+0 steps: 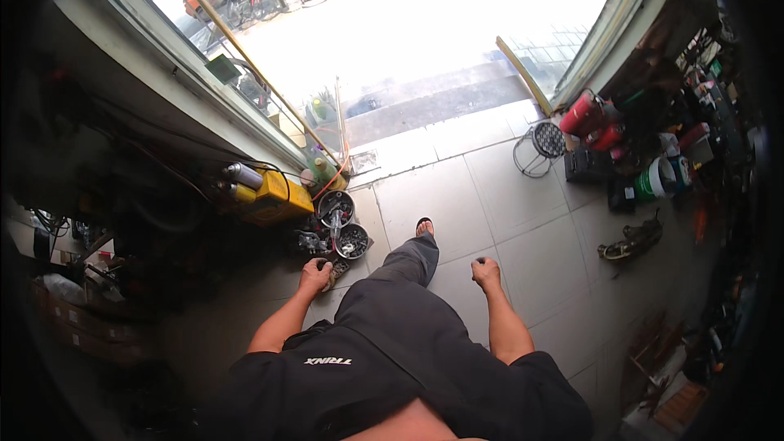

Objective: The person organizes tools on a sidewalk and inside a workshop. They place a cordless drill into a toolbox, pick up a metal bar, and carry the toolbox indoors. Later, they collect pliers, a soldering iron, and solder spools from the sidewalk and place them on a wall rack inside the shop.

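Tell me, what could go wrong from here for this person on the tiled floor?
The left hand hangs near round containers of small parts, so a careless swing or step might tip one.

The sandalled foot shows bare toes, which a dropped or kicked part could hurt.

Over to the right, the round stool and the dark, metal-looking piece might trip someone passing that way.

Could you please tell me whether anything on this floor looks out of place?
Yes, perhaps: a dark, elongated part lies by itself on the tiled floor to the right, nearer than the round stool, apart from the clutter farther right. No spill stands out.
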A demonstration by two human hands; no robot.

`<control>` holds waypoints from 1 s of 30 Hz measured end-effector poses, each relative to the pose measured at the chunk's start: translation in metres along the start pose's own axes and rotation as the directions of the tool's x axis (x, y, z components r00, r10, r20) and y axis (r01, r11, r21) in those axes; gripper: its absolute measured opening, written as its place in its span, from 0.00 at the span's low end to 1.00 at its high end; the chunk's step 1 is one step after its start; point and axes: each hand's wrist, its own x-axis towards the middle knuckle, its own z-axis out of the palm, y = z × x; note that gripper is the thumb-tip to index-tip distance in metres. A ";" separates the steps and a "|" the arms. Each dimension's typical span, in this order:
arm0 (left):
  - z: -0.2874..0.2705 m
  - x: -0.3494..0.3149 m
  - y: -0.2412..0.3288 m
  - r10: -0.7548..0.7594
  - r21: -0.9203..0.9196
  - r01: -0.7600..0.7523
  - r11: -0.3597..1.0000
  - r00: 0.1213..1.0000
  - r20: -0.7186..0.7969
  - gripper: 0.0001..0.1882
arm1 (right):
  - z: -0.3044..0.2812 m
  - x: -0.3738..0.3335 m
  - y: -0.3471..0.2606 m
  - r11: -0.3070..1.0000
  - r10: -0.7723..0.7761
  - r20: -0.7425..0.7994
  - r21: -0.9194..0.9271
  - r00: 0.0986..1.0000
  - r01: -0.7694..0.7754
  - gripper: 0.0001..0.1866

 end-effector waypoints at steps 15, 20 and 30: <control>0.051 0.281 0.234 -0.051 0.114 0.021 0.993 0.962 0.270 0.26 | -0.179 0.100 0.033 0.725 0.672 0.156 0.063 0.724 -0.686 0.07; 0.073 0.347 0.287 0.015 0.023 -0.020 1.000 0.981 0.195 0.24 | -0.156 0.230 0.029 0.927 0.113 0.448 -0.368 0.887 0.067 0.06; 0.078 0.373 0.337 -0.221 -0.069 0.215 0.974 0.971 -0.087 0.23 | -0.247 0.633 -0.255 0.932 0.164 0.049 -0.336 0.985 -0.139 0.14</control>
